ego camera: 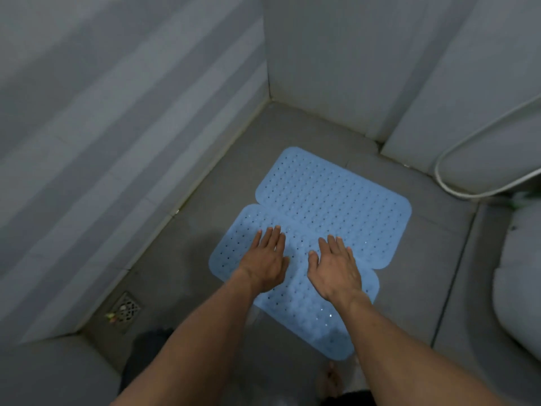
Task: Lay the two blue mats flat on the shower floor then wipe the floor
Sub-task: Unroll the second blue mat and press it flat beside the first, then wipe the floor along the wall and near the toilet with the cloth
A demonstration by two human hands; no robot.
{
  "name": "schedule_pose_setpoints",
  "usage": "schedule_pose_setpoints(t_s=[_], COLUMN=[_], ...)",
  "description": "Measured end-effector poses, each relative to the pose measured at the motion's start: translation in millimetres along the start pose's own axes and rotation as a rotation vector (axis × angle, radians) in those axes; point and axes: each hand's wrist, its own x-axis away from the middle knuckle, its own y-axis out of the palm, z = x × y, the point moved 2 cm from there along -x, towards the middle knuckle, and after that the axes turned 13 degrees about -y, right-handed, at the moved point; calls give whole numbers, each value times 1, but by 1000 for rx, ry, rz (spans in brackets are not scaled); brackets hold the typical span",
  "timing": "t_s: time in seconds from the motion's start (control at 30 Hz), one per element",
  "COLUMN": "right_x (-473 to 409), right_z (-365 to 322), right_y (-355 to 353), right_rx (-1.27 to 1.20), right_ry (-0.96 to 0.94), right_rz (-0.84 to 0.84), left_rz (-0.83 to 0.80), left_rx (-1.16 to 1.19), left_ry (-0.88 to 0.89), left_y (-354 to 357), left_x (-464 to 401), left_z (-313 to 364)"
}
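Observation:
Two light blue perforated mats lie side by side on the grey shower floor [415, 259]. The far mat [330, 197] lies flat toward the corner. The near mat [304, 315] lies along its front edge, slightly overlapping it. My left hand [265, 260] rests palm down on the near mat's left part, fingers spread. My right hand [336, 268] lies palm down beside it, fingers apart. Neither hand holds anything.
Tiled walls [117, 142] close the left and back sides. A square metal drain [126, 310] sits in the floor at the left. A white hose [456, 189] loops at the right, above a white toilet [518, 288]. My bare foot [332, 382] shows at the bottom.

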Motion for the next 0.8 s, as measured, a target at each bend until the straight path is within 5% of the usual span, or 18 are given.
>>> schedule_pose_setpoints(t_s=[0.4,0.8], right_x=[75,115], right_z=[-122,-269], right_y=[-243,-322], right_rx=[87,88], right_ry=[-226,-449], right_rz=[146,267], left_rz=[239,505], left_rx=[122,176], left_ry=[-162,-378], left_y=[-245,-351], left_x=[131,243], left_z=[-25,-127])
